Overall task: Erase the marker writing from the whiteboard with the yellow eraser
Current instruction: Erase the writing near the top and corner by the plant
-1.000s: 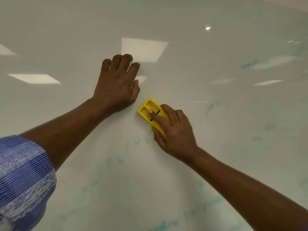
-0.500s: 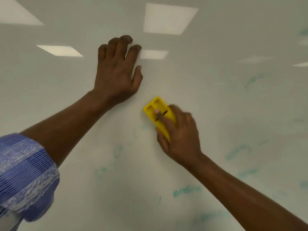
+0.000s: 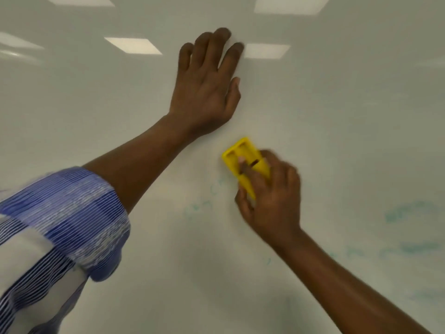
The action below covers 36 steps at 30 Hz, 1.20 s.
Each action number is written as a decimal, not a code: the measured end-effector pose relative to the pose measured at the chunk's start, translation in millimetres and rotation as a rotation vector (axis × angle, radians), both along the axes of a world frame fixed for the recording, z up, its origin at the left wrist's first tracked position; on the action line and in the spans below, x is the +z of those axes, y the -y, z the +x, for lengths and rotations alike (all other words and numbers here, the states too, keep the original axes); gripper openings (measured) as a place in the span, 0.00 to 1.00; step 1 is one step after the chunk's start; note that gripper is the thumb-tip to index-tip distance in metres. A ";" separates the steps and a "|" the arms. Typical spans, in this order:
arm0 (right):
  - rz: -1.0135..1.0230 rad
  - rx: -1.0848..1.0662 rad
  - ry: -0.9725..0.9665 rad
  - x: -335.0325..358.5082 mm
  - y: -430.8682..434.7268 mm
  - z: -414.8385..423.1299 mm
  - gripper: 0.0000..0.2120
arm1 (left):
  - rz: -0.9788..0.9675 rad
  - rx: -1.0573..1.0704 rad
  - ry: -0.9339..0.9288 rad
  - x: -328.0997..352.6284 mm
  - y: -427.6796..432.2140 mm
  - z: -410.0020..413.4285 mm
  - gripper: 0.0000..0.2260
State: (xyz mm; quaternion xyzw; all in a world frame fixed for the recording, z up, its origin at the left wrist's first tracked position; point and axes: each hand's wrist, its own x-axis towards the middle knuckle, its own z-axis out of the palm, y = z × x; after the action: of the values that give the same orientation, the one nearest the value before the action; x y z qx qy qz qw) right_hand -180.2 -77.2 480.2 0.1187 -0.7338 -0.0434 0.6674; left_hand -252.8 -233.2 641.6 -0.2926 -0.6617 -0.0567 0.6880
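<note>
The white glossy whiteboard [image 3: 337, 116] fills the view. My right hand [image 3: 272, 201] grips the yellow eraser [image 3: 237, 156] and holds it flat against the board, index finger lying along its back. Faint green marker writing [image 3: 199, 206] shows just left of and below the eraser, with more smeared green marks [image 3: 409, 213] at the right. My left hand [image 3: 207, 85] rests flat on the board above and left of the eraser, fingers straight.
Ceiling lights are reflected in the board near the top [image 3: 132, 45]. My blue and white striped sleeve [image 3: 53, 227] fills the lower left corner.
The view has shifted, so both hands sit lower and further right in frame. My right hand has slid the eraser a little down the board. The left hand stays pressed flat.
</note>
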 end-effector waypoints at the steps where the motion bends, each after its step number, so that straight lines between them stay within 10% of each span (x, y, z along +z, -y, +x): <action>1: 0.074 0.011 0.047 -13.0 6.5 0.5 0.24 | -0.002 -0.004 0.004 -1.7 1.7 0.5 0.24; 10: -0.262 -0.030 -0.162 42.5 -27.6 4.7 0.22 | 0.019 0.019 0.002 -40.5 21.2 -9.1 0.23; 20: 0.256 0.132 0.295 -85.8 66.4 -7.0 0.26 | 0.021 0.033 0.010 -38.9 21.2 -5.1 0.24; 29: -0.358 0.049 -0.138 45.5 -41.0 9.4 0.24 | 0.016 -0.001 -0.015 -34.9 14.7 -9.4 0.23; 36: 0.215 0.110 0.135 -10.9 -36.6 9.2 0.22 | -0.006 -0.004 -0.045 -34.7 16.5 -12.1 0.23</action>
State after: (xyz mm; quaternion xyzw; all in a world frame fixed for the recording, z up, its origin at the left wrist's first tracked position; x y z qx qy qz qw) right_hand -171.0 -40.6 469.2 0.2323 -0.7605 -0.0773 0.6014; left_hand -264.9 -249.7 606.9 -0.2971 -0.6456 -0.0496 0.7018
